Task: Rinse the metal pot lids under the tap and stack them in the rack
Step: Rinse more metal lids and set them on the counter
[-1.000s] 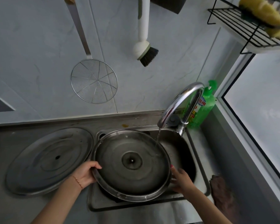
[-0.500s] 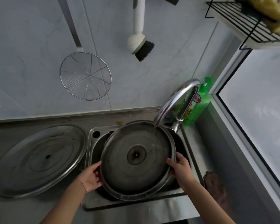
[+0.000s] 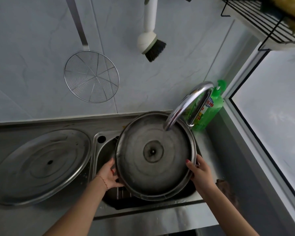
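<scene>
Both hands held one big round metal lid over the sink, tipped so its hollow underside faced up towards the tap. The left hand gripped the rim at the lower left, fingers curled under the edge with the thumb up along the side. The right hand clasped the rim at the lower right, its thumb hooked over the lip onto the inner face. A thin bracelet sat on the left wrist.

The curved chrome spout ended just above the upper right part of the lid, and water ran from it onto the metal and spread across the surface. The small dark hub in the lid's centre looked wet.

A second, larger lid lay flat on the steel counter, just left of the sink, untouched. Behind the tap stood a green bottle of dish soap, close against the corner by the window. On the tiled wall hung a wire skimmer and a white-handled scrubbing brush. A black wire shelf sat high at the right, with something yellow on it, perhaps a sponge. A brown rag lay on the counter to the right of the sink.
</scene>
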